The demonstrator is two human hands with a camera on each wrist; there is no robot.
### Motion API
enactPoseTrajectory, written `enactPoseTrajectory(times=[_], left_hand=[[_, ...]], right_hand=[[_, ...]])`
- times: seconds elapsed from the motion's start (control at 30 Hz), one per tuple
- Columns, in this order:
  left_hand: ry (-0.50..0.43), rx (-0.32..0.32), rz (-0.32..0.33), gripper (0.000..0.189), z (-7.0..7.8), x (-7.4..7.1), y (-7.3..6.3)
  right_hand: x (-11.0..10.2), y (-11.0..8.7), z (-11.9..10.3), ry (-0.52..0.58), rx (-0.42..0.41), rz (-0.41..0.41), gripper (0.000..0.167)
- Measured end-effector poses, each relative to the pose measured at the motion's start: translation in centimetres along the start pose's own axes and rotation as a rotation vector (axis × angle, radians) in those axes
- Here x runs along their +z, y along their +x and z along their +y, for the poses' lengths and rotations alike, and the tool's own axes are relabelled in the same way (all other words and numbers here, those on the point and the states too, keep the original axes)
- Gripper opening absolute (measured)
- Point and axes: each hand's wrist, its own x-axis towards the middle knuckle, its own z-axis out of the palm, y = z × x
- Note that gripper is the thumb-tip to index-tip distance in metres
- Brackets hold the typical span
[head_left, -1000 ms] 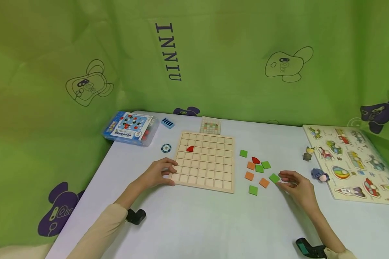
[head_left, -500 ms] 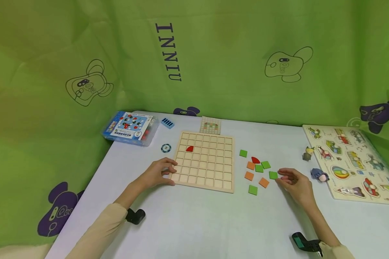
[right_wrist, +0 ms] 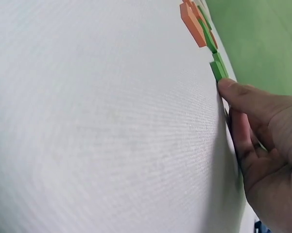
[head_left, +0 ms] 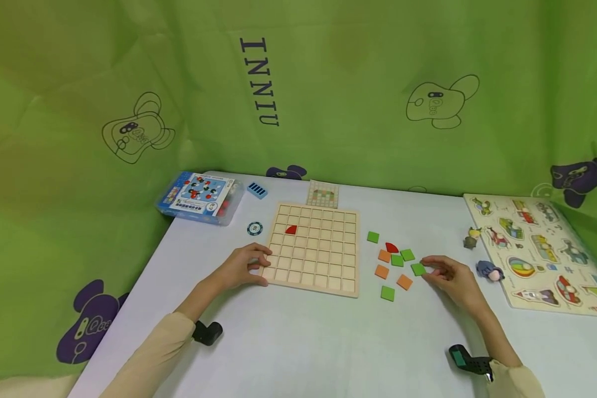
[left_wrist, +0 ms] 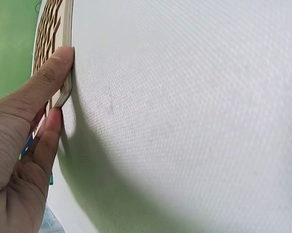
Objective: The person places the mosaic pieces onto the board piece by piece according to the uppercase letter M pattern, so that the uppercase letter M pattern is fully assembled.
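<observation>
Your left hand [head_left: 239,268] is set at the near left corner of the gridded wooden board [head_left: 312,254], thumb along the near edge and fingers bent against the left side, so that it grips that corner; the forearm slants in from below, with the wrist lifted clear of the white table [head_left: 323,342]. The board spreads out to the right of this hand and away from it, carrying a red quarter-round piece [head_left: 291,229] ahead of the fingers and slightly to their right. A round chip [head_left: 255,229] lies just beyond the knuckles. Your right hand [head_left: 453,281] reaches forward and to the left, low over the table, fingers bent and thumb a little apart from them. Its thumb tip touches the edge of a green tile [head_left: 418,270], which lies directly left of the fingertips; you cannot tell whether the fingers pinch it as well. An orange tile [head_left: 404,282] sits just past that, on the near side, and the other loose orange and green tiles spread further left of this hand, along with a second red piece [head_left: 392,247]. A blue figurine [head_left: 490,270] lies near it, to the right of the knuckles.
</observation>
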Motion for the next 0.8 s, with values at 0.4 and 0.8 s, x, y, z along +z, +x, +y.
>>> enactPoseTrajectory(times=[0.4,0.8], left_hand=[[0.003,-0.005,0.001,0.026,0.1,-0.2,-0.1],[-0.016,-0.019,0.001,0.029,0.5,-0.2,0.1]], right_hand=[[0.2,-0.1,-2.4,0.325,0.371,0.145,0.045],[4.7,4.0,-5.9,0.342,0.441,0.204,0.042]])
